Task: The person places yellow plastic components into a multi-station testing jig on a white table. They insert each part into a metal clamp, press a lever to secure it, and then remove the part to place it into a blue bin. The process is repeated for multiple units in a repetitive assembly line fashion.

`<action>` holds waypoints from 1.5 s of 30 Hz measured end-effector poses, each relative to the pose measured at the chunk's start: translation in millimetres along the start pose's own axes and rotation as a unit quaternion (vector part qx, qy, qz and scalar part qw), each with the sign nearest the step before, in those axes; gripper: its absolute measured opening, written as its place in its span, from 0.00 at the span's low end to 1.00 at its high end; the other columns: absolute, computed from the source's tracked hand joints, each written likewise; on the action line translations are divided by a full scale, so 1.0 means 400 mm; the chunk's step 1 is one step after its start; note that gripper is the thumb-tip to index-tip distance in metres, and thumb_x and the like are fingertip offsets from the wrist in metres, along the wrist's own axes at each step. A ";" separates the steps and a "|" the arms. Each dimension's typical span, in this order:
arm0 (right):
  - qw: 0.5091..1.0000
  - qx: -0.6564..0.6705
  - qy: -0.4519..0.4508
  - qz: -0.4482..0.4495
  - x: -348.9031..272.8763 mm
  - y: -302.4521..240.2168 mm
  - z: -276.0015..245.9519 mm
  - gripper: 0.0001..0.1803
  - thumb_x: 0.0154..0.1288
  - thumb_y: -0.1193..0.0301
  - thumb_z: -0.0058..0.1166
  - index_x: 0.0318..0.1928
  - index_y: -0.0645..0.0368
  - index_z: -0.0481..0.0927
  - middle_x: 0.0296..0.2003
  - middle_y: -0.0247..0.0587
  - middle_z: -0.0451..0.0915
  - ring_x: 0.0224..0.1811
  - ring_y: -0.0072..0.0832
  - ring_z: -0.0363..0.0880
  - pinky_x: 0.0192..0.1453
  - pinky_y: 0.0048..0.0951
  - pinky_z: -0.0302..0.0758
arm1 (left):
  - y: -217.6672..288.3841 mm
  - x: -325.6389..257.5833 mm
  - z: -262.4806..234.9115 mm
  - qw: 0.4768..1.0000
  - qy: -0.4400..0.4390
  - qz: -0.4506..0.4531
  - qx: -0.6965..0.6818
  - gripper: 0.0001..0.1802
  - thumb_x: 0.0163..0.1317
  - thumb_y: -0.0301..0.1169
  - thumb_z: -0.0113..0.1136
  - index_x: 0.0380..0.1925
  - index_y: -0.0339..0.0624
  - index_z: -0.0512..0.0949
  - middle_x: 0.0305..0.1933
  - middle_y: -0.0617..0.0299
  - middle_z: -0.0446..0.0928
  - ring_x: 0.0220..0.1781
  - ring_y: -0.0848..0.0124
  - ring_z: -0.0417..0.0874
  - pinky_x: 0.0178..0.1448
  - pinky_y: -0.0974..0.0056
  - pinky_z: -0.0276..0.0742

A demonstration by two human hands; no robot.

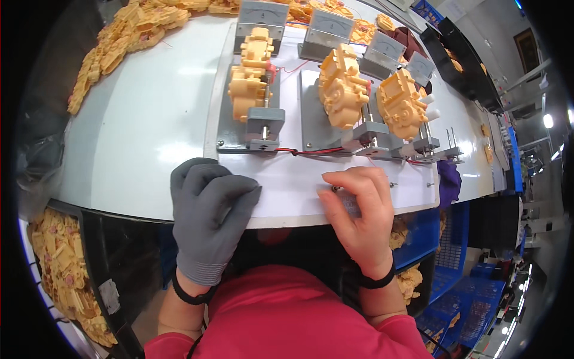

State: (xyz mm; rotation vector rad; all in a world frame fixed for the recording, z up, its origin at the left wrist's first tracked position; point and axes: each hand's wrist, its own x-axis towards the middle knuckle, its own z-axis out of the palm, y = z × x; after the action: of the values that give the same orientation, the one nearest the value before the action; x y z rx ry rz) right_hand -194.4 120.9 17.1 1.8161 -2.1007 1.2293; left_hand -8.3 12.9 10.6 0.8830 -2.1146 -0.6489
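Observation:
My left hand (209, 206), in a grey glove, hovers at the table's front edge with its fingers curled in. Thumb and forefinger meet at the tips; whatever they might pinch is hidden. My bare right hand (362, 209) is at the same edge, fingers bent, with a gap between thumb and forefinger and nothing seen in it. A small screw (336, 188) shows in that gap, on the white board (287, 203). Beyond the hands, a yellow plastic gearbox casing (248, 84), a second casing (342, 90) and a third casing (402, 105) sit on grey fixtures.
Analog meters, such as the left one (263, 18), stand behind the fixtures. Red and black wires (305, 151) link the bases. Yellow parts pile up at back left (122, 45) and in a bin (63, 263) below. A purple cloth (449, 182) and blue crates (451, 251) are at right.

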 end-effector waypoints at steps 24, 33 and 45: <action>0.939 0.340 -0.024 0.035 0.072 -0.098 0.122 0.20 0.57 0.79 0.65 0.51 0.60 0.77 0.41 0.38 0.81 0.40 0.25 0.78 0.49 0.27 0.74 | 0.108 0.416 -0.069 0.953 -0.269 -0.080 0.119 0.31 0.48 0.39 0.66 0.52 0.36 0.72 0.42 0.40 0.82 0.44 0.50 0.86 0.48 0.55 0.82; 0.938 0.342 -0.016 0.048 0.056 -0.097 0.123 0.21 0.56 0.81 0.65 0.51 0.61 0.76 0.44 0.39 0.80 0.42 0.27 0.78 0.51 0.29 0.74 | 0.076 0.393 -0.057 0.979 -0.180 -0.010 0.091 0.40 0.47 0.40 0.65 0.63 0.42 0.66 0.57 0.34 0.72 0.54 0.42 0.80 0.59 0.52 0.77; 0.945 0.325 -0.025 -0.005 0.079 -0.103 0.117 0.21 0.56 0.80 0.66 0.51 0.62 0.77 0.43 0.42 0.79 0.42 0.32 0.80 0.49 0.30 0.77 | -0.352 0.507 -0.905 0.953 0.180 -0.159 -0.187 0.23 0.65 0.38 0.63 0.58 0.43 0.72 0.50 0.64 0.80 0.50 0.70 0.81 0.53 0.65 0.79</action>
State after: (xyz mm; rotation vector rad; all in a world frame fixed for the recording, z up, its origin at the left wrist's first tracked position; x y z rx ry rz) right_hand -148.5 68.8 24.0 2.0887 -1.8241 2.0758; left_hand 230.8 -288.2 220.6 1.0405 -1.4742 -0.9372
